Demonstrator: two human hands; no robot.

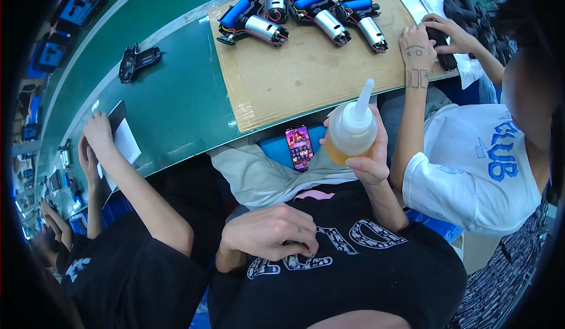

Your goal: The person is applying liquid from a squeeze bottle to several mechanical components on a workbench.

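Note:
My right hand [374, 158] is wrapped round a clear squeeze bottle [353, 128] with a pointed nozzle. Amber liquid shows low in the bottle, which is held above my lap, off the table's near edge. My left hand [273, 232] lies against the front of my black shirt [353, 264], fingers curled together; whatever may be between them is hidden. Several motor assemblies, each a silver motor [266, 29] joined to a blue cylinder [236, 12] with thin red and yellow wires, rest on the far part of a cardboard sheet [282, 85].
A lit phone [299, 148] lies on my lap. Left of the cardboard, a black plastic housing [139, 63] sits on the green table [182, 93]. A co-worker's hands [419, 46] handle a black part at right; another person's hand [97, 132] is near white paper [126, 143] at left.

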